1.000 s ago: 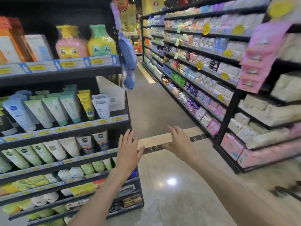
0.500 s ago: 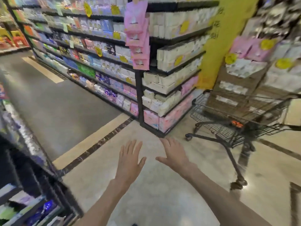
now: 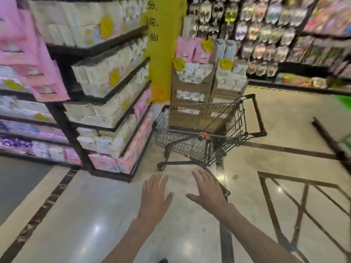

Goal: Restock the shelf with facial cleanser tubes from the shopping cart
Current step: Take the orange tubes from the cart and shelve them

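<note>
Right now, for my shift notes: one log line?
left hand open | right hand open | cart ahead, untouched

You can read very little here. On the yellow pillar [image 3: 164, 54], behind the shopping cart [image 3: 205, 133], you see a column of black Chinese characters near its right edge: "分" at the top, partly cut, then "花" and "贴" below it. Other marks on this pillar are too blurred to read. The round yellow stickers [image 3: 226, 63] on the cardboard display boxes [image 3: 191, 88] carry print, but you cannot make it out. The packs on the shelves [image 3: 106, 76] to your left are blurred too, and no brand or price is legible there.
</note>
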A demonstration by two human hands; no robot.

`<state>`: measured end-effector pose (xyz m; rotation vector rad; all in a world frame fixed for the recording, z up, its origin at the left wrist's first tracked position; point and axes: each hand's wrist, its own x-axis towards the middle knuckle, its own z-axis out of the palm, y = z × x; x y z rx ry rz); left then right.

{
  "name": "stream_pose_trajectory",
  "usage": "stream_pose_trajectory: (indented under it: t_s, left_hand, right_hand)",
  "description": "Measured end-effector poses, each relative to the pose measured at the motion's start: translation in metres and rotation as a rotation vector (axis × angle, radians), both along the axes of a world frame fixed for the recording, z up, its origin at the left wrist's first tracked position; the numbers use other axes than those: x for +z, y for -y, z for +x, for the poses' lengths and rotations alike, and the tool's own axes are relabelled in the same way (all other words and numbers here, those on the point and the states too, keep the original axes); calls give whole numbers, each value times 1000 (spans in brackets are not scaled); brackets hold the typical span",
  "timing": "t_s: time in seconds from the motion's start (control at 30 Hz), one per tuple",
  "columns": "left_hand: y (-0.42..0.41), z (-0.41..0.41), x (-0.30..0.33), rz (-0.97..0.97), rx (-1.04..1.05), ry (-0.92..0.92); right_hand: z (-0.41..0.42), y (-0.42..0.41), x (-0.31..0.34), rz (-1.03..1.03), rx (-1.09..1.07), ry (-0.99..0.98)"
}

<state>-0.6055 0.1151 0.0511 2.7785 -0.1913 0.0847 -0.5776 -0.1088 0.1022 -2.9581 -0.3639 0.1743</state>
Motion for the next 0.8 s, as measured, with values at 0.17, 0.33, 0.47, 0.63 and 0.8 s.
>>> stream_pose_trajectory:
  t_s: [0.17, 0.33, 0.47, 0.63, 0.8]
  left_hand:
    - [19, 91, -4, 12, -101, -39]
    - [39, 171, -2, -34, -186, -55]
    - [57, 242, -7, -58, -214, -71]
    - [83, 336, -21, -59, -221, -116]
    - [107, 423, -23, -64, -233, -152]
  right_hand:
    - [60, 14, -2, -9, -136, -6]
    - [128, 27, -9, 30, -239, 10]
    - [188, 40, -24, 44, -290, 1]
    - [272, 62, -45, 100, -343, -26]
    - [360, 84, -50, 121, -356, -45]
